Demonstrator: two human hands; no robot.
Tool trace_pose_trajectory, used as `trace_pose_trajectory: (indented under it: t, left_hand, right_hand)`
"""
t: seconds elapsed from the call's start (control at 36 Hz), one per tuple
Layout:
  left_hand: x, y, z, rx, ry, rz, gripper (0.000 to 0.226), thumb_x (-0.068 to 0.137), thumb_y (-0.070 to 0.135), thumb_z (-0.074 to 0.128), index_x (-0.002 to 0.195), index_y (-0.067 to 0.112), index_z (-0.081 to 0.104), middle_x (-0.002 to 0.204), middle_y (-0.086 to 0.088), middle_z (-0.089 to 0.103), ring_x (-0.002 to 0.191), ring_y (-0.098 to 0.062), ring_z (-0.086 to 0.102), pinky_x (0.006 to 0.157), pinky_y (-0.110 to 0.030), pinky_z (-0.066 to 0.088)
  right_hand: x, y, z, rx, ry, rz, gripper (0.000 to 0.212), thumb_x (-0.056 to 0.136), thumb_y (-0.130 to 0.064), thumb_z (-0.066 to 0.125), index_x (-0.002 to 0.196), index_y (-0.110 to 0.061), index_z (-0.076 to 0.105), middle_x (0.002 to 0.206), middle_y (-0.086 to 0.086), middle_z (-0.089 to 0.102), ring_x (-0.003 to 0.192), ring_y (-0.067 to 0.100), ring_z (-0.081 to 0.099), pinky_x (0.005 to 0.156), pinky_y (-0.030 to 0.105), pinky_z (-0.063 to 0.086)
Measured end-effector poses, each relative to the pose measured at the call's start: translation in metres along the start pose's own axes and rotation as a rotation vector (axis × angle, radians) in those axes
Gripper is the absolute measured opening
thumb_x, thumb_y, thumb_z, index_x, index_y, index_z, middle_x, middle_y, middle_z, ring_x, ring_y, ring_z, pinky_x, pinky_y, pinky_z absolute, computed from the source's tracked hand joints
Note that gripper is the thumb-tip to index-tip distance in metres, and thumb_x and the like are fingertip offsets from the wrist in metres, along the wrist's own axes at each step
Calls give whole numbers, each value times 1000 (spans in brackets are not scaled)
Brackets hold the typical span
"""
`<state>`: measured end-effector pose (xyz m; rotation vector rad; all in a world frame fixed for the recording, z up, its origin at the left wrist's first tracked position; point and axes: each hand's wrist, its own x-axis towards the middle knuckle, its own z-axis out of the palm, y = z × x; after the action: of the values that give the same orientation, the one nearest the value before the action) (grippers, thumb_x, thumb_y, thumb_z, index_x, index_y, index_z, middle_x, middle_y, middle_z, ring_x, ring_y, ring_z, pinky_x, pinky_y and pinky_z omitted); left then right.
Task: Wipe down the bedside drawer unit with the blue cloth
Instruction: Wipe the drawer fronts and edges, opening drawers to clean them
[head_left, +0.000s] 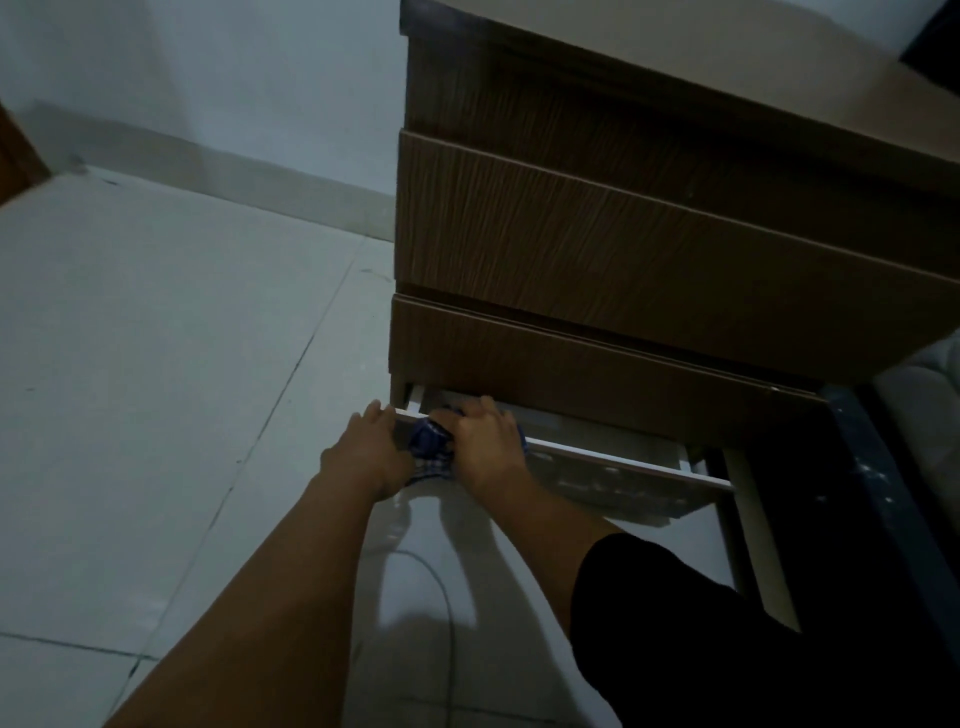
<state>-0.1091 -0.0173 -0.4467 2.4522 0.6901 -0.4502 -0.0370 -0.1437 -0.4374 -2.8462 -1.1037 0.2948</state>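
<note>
Bedside drawer unit (649, 234) stands at the right of the tiled floor (156, 364), its two upper drawer fronts closed. Bottom drawer (623, 470) is pulled out toward the viewer; its long top edge runs from near left to far right. Right hand (483, 441) presses the bunched blue cloth (428, 449) onto the left end of that edge, fingers curled over it. Left hand (371, 449) rests just left of the cloth, fingers fairly straight against the drawer's corner. Unwiped edge extends rightward, nearer the right hand, which probably sweeps that way.
</note>
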Motion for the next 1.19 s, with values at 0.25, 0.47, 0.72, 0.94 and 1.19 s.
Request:
trace_pose_trajectory:
  t: [0.25, 0.47, 0.72, 0.94, 1.19]
  left_hand:
    - [-3, 16, 11, 84, 29, 18, 71, 90, 38, 53, 151, 22, 19, 161, 0, 8, 148, -25, 9, 114, -54, 26]
    - [-3, 37, 21, 199, -21, 74, 72, 91, 42, 50, 152, 20, 17, 162, -2, 5, 148, -28, 8, 115, -54, 25]
    - [-4, 49, 18, 42, 50, 7, 64, 88, 38, 54, 143, 10, 36, 152, -14, 27, 138, -35, 30, 109, -53, 35]
    - [5, 58, 10, -689, 107, -431, 68, 93, 36, 51, 146, 1, 28, 148, -24, 36, 132, -42, 39, 108, -50, 36]
    - [4, 73, 5, -892, -88, -443, 64, 90, 24, 49, 147, 8, 26, 150, -16, 33, 136, -38, 35, 105, -52, 37]
  right_hand:
    - [-68, 116, -10, -78, -58, 229, 48, 94, -17, 48, 140, -29, 42, 144, 3, 42, 133, 25, 33, 107, 40, 28]
    - [-111, 203, -20, -99, -52, 445, 40, 92, -20, 51, 131, -28, 54, 136, 3, 52, 124, 26, 46, 101, 34, 41]
    - [-123, 210, -23, 86, 105, 596, 38, 90, -14, 51, 127, -22, 54, 129, 12, 51, 119, 33, 44, 98, 40, 43]
    - [-141, 163, 4, 789, 375, 1138, 36, 89, -11, 52, 125, -13, 50, 123, 20, 56, 111, 37, 55, 92, 37, 46]
    - [-119, 152, 3, 948, 30, 1050, 45, 94, -8, 48, 138, -17, 43, 137, 17, 48, 123, 34, 48, 105, 37, 40]
